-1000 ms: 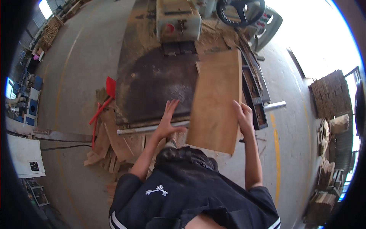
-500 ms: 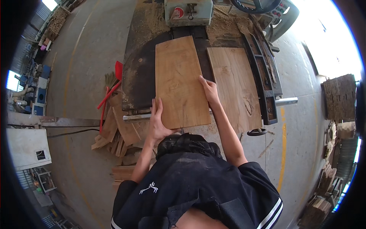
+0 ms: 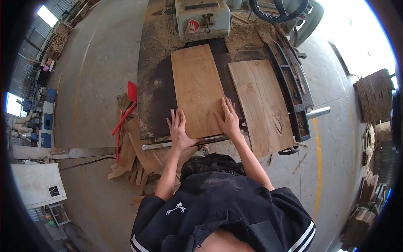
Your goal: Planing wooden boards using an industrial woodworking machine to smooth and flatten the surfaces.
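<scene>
A light brown wooden board lies lengthwise on the dark machine table, its far end close to the pale green machine housing. At the board's near left corner, my left hand has its fingers spread along the side and its thumb by the near edge. My right hand rests with outstretched fingers on the near right edge. Neither hand is wrapped round the wood. To the right, a second board with a dark knot lies across the table and overhangs its front.
A black slotted fence runs along the right side, with a black handwheel beyond. Sawdust covers the far table. Wood offcuts and a red-handled dustpan are at the left. A metal rail borders the front.
The board has come down flatter onto the table. My right hand has slid from its side toward the near corner, and both hands have loosened into spread fingers. The view has shifted slightly.
</scene>
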Demonstrator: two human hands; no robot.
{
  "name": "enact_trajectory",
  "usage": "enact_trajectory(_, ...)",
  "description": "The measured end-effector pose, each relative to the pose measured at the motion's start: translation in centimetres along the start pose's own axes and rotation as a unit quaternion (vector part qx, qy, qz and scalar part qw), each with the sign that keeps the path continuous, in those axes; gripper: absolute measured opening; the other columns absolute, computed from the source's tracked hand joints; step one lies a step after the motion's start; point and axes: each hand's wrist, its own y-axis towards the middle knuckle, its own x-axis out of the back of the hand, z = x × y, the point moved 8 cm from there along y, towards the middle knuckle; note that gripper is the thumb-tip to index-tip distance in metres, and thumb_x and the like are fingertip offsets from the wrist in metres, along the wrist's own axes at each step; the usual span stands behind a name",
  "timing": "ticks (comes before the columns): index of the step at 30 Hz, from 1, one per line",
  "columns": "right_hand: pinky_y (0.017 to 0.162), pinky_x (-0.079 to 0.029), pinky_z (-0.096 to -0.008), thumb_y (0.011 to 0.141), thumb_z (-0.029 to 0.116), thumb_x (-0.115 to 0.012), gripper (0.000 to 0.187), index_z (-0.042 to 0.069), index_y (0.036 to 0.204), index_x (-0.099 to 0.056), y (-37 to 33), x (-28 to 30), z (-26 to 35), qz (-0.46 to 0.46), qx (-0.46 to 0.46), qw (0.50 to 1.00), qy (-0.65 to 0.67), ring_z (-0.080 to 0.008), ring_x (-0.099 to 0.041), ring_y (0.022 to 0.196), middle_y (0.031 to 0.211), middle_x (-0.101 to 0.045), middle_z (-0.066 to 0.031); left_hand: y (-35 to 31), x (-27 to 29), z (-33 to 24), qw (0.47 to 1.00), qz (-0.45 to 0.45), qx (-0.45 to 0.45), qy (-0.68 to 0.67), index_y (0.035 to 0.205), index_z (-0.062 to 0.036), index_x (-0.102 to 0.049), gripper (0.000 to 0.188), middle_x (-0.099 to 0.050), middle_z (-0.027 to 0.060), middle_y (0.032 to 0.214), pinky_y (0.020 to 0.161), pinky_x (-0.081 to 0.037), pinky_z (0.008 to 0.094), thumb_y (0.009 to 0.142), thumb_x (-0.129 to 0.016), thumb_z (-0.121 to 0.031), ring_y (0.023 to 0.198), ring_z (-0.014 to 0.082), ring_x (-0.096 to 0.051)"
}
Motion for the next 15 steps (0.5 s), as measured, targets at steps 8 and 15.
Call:
enact_trajectory(8, 0.125, -0.038, -0.0522, 0.101, 0.024, -0.073, 0.062, -0.003, 0.153, -0.054, 4.7, -1.6, -1.3, -0.021, 0.007, 1.000, -0.004, -0.0469, -0.049, 0.148, 0.155, -0.054, -0.0316, 4.2, -0.4, 1.8, 1.000, -0.017, -0.011, 0.005, 0.167, 0.0072, -0.029, 0.158, -0.035, 0.0318, 0.170, 0.130, -0.011, 0.0676, 0.047, -0.100, -0.068, 0.164, 0.0456, -0.019)
enact_trajectory(15, 0.124, -0.039, -0.0511, 0.103, 0.027, -0.070, 0.060, -0.003, 0.152, -0.054, 9.5, -3.7, -2.3, -0.026, 0.011, 0.999, -0.031, -0.0470, -0.050, 0.146, 0.154, -0.054, -0.0317, 9.3, -0.5, 3.7, 1.000, -0.004, -0.007, 0.009, 0.166, 0.0076, -0.031, 0.162, -0.038, 0.0316, 0.168, 0.131, -0.013, 0.0664, 0.042, -0.101, -0.069, 0.165, 0.0443, -0.019)
